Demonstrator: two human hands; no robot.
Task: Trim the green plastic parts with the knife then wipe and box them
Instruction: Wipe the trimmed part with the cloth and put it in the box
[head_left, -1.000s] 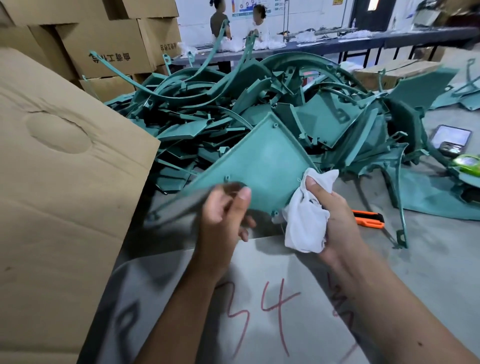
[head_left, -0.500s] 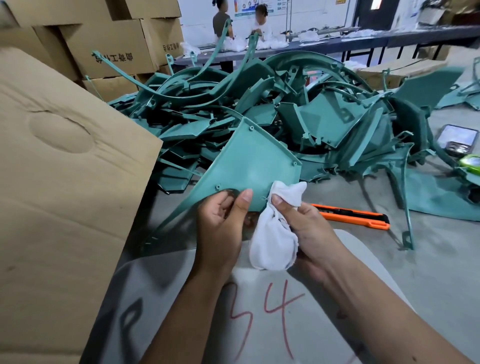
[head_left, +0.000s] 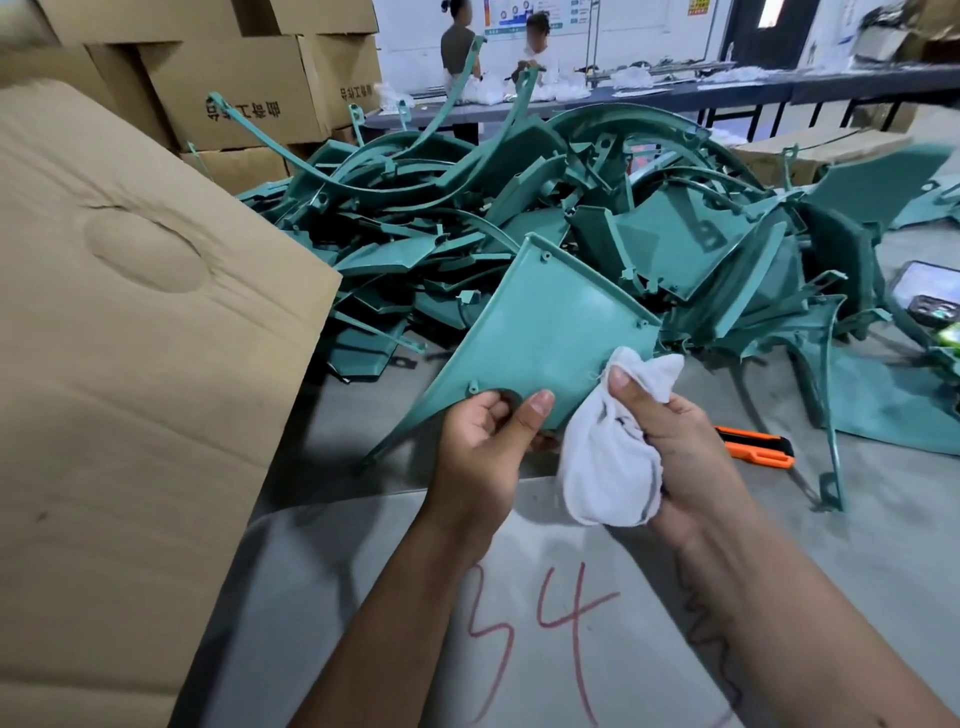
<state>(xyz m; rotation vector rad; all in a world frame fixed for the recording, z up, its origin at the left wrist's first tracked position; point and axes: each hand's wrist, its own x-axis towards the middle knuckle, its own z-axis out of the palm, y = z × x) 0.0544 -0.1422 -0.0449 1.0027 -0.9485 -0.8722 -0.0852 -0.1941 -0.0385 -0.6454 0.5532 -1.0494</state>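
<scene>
Head view looks down on a grey table (head_left: 883, 545) with a big cardboard box (head_left: 130, 389) at the near left; only its plain outer wall with an oval dent shows, so its contents cannot be seen. More closed boxes (head_left: 234, 88) with printed characters are stacked at far left. The left hand (head_left: 488, 441) grasps a flat, roughly triangular green panel (head_left: 545, 332) at its near edge, thumb pressed on the top face beside a round notch, fingers curled underneath. The right hand (head_left: 680, 441) clutches a bunched white cloth (head_left: 613, 457), thumb on top, pressing it against the panel's near right corner. The panel is smooth matte plastic with a raised rim and small lugs along its edges, tilted up toward the far side. Behind it lies a heap of green parts (head_left: 545, 182): curved strips, ribbed shells, angular plates. An orange and black knife (head_left: 758, 447) lies on the table just right of the right hand. At far right sits what may be a phone (head_left: 930, 291), partly cut off. A red "34" (head_left: 545, 618) is scrawled on the near sheet.
</scene>
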